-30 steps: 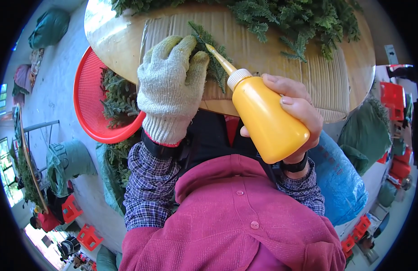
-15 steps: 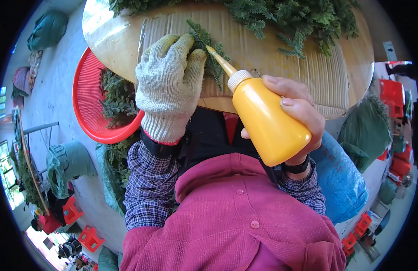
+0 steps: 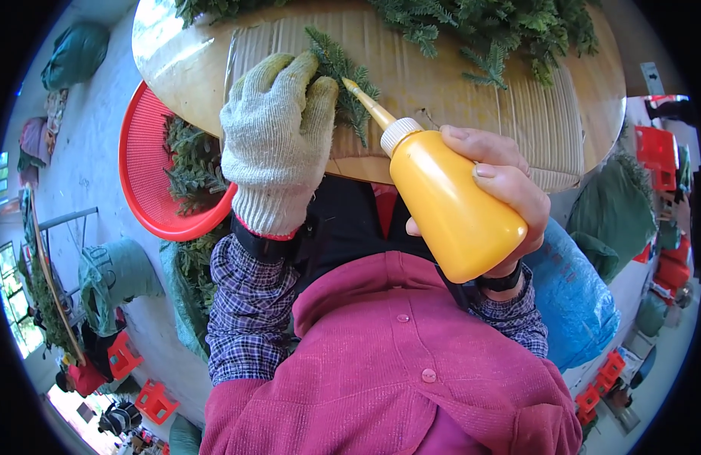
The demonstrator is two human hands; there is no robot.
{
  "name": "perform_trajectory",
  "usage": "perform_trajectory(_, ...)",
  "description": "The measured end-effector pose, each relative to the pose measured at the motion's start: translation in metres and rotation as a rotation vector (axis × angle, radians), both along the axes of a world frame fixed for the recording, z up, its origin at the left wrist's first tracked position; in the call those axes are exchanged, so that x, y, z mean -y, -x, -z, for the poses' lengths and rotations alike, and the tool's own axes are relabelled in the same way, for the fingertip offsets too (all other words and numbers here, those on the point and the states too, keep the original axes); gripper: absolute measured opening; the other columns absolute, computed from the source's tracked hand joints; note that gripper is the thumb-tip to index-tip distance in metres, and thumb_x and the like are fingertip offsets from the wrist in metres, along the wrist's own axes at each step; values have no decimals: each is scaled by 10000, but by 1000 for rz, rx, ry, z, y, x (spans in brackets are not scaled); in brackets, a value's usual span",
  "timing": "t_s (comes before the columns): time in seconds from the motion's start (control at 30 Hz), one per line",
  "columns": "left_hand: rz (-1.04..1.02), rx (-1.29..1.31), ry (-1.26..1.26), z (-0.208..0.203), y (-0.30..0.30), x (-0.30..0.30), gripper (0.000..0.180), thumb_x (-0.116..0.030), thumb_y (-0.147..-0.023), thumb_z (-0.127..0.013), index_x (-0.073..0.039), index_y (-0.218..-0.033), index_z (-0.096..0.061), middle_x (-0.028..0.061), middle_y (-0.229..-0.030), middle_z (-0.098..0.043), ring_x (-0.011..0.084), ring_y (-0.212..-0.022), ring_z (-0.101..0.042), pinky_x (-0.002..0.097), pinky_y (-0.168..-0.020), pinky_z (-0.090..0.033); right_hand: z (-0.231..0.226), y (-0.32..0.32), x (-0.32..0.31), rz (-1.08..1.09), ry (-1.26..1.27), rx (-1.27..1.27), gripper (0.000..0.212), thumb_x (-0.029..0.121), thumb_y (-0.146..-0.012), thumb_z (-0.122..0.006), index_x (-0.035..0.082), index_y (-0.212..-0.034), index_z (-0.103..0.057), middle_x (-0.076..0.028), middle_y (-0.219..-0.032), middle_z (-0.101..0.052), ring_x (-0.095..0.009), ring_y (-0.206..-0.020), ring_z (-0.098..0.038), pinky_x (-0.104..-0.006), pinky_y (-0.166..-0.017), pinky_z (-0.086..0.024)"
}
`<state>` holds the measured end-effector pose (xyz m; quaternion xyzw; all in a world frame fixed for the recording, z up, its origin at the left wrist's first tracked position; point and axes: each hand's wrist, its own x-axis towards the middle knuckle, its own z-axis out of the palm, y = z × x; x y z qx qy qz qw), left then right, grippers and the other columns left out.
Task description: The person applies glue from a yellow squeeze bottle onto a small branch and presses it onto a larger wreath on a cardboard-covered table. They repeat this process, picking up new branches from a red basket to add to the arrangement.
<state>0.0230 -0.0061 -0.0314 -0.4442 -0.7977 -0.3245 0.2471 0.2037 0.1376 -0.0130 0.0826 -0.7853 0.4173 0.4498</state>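
Observation:
My left hand (image 3: 278, 144), in a pale knitted glove, is closed on a small green fir sprig (image 3: 354, 114) above the cardboard. The thumb and forefinger pinch the sprig along its left side. My bare right hand (image 3: 502, 189) wraps round a yellow squeeze bottle (image 3: 450, 205) with a ribbed white collar. Its long tapered nozzle (image 3: 369, 102) points up and left, and the tip meets the sprig's needles or lies just in front of them. Whether anything comes out of the tip cannot be made out.
Corrugated cardboard (image 3: 544, 136) covers part of a round wooden table (image 3: 180, 91). Fir branches (image 3: 510, 30) are heaped along its far side. A red basket (image 3: 138, 167) holding greenery stands at the left, a blue sack (image 3: 574, 296) at the right. Red stools (image 3: 155, 402) stand farther off.
Both hands have shifted very slightly in the picture, the left one a little up and left. The sprig and bottle are still held, with the nozzle tip still at the needles.

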Motion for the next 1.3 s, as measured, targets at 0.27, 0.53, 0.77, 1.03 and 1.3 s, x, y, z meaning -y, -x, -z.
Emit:
perform_trajectory(0.27, -11, 14, 25, -2, -1, 0, 262, -159, -845, -765, -35, -1070, -716, 158, -1028, -692, 354, -966, -660, 443, -859, -532, 0, -5, 1, -1, 28, 11, 448, 73, -768, -838, 21, -1129, -578, -260, -1136, -679, -373, -1027, -698, -450, -884, -591)
perform_trajectory(0.53, -30, 29, 83, -12, -8, -1, 257, -137, -890, -729, -9, -1112, -709, 171, -1099, -695, 357, -993, -664, 428, -888, -533, -6, -11, -1, -20, 2, 28, 431, 70, -780, -823, 14, -1128, -577, -268, -1137, -674, -370, -1033, -694, -446, -877, -590)
perform_trajectory(0.77, -14, 43, 72, -11, -8, 0, 258, -148, -895, -725, -6, -1110, -708, 170, -1100, -695, 356, -998, -664, 429, -889, -533, -9, -16, -3, -45, -18, 44, 419, 66, -790, -813, 7, -1128, -573, -279, -1136, -671, -372, -1025, -693, -440, -865, -592)
perform_trajectory(1.03, -28, 13, 74, -10, -7, -2, 250, -165, -905, -717, -10, -1100, -715, 162, -1083, -702, 350, -979, -672, 419, -877, -538, -20, -20, 2, -14, -41, 57, 413, 60, -780, -819, -6, -1106, -575, -285, -1108, -677, -369, -997, -701, -435, -841, -603)
perform_trajectory(1.3, -17, 29, 63, -10, -7, -2, 236, -167, -902, -718, -7, -1075, -721, 164, -1071, -703, 351, -968, -673, 417, -868, -540, -20, -23, 4, -20, -14, 26, 409, 48, -769, -822, -14, -1090, -577, -288, -1090, -680, -369, -963, -709, -437, -823, -613)
